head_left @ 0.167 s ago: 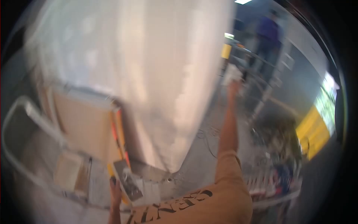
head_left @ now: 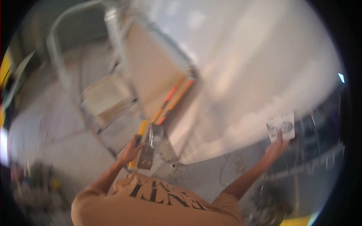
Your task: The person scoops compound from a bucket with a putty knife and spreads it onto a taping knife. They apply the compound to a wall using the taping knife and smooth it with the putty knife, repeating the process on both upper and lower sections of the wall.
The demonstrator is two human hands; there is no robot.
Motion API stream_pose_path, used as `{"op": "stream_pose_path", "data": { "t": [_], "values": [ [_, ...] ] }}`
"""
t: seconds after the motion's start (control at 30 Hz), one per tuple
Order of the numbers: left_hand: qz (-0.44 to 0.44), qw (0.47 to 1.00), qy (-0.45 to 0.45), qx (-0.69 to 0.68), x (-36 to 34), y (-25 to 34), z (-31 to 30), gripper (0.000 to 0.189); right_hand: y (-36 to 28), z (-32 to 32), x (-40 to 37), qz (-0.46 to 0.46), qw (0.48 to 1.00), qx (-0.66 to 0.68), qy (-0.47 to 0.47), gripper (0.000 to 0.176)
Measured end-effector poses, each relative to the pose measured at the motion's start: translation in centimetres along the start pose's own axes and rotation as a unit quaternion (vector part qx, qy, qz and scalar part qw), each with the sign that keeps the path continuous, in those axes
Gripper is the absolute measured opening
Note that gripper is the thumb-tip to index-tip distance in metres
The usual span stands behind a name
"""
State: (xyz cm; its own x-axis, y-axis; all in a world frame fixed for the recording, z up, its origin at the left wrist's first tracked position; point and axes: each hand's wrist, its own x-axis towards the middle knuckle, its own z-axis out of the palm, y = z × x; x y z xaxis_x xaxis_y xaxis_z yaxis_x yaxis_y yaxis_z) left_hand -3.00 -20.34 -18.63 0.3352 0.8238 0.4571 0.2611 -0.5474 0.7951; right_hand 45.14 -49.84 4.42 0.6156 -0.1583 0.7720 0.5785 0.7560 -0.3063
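My left hand (head_left: 132, 149) is closed round the dark grip of a yellow-edged tool with a flat metal plate (head_left: 146, 158). My right hand (head_left: 277, 148) reaches out to the right. In its fingers is a flat, squarish white piece (head_left: 287, 130) with grey smudges, its index finger stretched over the face; its kind I cannot tell. Right beside that piece runs the lower edge of a large cream-white panel (head_left: 241, 83), blurred by motion.
To the left of the panel a tan board (head_left: 151, 71) with orange and yellow strips (head_left: 174, 98) along its edge leans inside a bent metal tube frame (head_left: 56, 49). Near it is a pale, blocky thing (head_left: 105, 94). A cable (head_left: 222, 169) lies on the grey floor (head_left: 49, 132).
The view has swung, so the panel now lies further right and tilted. My right hand with the white piece appears lower, near the panel's edge. My left hand still holds the yellow-edged tool.
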Motion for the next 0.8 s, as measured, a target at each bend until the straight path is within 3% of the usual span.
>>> {"op": "stream_pose_path", "data": {
  "t": [0.03, 0.07, 0.1, 0.13, 0.17, 0.2, 0.23, 0.27, 0.3, 0.43, 0.5, 0.53, 0.57, 0.67, 0.8],
  "values": [
    [-0.112, 0.99, -0.027, -0.08, -10.5, 4.7, 5.3, 0.063, -4.4, 3.1, 1.2, 0.066, 0.985, -0.034, -0.153, 0.038],
    [-0.211, 0.975, -0.054, -0.048, -18.6, 6.2, 4.9, 0.058, -4.6, 4.9, -3.1, 0.158, 0.962, -0.065, -0.215, 0.038],
    [-0.278, 0.954, -0.103, 0.041, -23.0, 5.8, -0.3, 0.054, -2.8, 5.9, -11.1, 0.268, 0.905, -0.113, -0.311, 0.042],
    [-0.287, 0.95, -0.098, 0.074, -20.0, 3.0, -1.2, 0.054, 1.9, 7.7, -16.0, 0.296, 0.859, -0.131, -0.396, 0.045],
    [-0.222, 0.971, -0.074, 0.059, -19.7, 4.2, 4.8, 0.048, 3.6, 7.9, -14.6, 0.239, 0.815, -0.169, -0.501, 0.039],
    [-0.158, 0.983, -0.06, 0.074, -20.1, 5.6, 4.5, 0.044, 2.9, 10.9, -15.7, 0.198, 0.766, -0.195, -0.58, 0.034],
    [-0.126, 0.986, -0.017, 0.112, -21.2, 6.1, 3.7, 0.036, 2.6, 13.1, -17.9, 0.203, 0.753, -0.184, -0.599, 0.033],
    [-0.136, 0.988, 0.004, 0.075, -24.3, 2.8, 8.0, 0.036, 3.6, 12.4, -21.7, 0.178, 0.721, -0.195, -0.64, 0.033],
    [-0.133, 0.983, 0.043, 0.117, -25.0, 3.1, 8.9, 0.034, 4.3, 12.4, -23.1, 0.181, 0.716, -0.192, -0.646, 0.033],
    [-0.118, 0.954, 0.163, 0.222, -25.5, 3.3, 6.5, 0.028, 4.1, 17.4, -28.2, 0.068, 0.659, -0.177, -0.728, 0.039],
    [-0.13, 0.946, 0.182, 0.235, -25.0, 2.1, 2.8, 0.03, 1.5, 23.3, -31.5, 0.028, 0.639, -0.168, -0.75, 0.041],
    [-0.138, 0.939, 0.198, 0.244, -25.1, 1.4, 1.8, 0.031, -1.1, 26.0, -33.1, 0.036, 0.586, -0.199, -0.784, 0.043],
    [-0.144, 0.94, 0.189, 0.246, -25.1, 0.8, 0.9, 0.031, -2.5, 28.2, -34.7, 0.045, 0.529, -0.232, -0.815, 0.045],
    [-0.137, 0.945, 0.157, 0.25, -26.2, 0.1, 0.6, 0.031, -1.1, 30.8, -39.9, -0.006, 0.49, -0.205, -0.847, 0.043],
    [-0.152, 0.951, 0.129, 0.236, -27.0, -1.1, -0.9, 0.033, 1.3, 33.2, -46.0, 0.01, 0.439, -0.15, -0.886, 0.038]
  ]
}}
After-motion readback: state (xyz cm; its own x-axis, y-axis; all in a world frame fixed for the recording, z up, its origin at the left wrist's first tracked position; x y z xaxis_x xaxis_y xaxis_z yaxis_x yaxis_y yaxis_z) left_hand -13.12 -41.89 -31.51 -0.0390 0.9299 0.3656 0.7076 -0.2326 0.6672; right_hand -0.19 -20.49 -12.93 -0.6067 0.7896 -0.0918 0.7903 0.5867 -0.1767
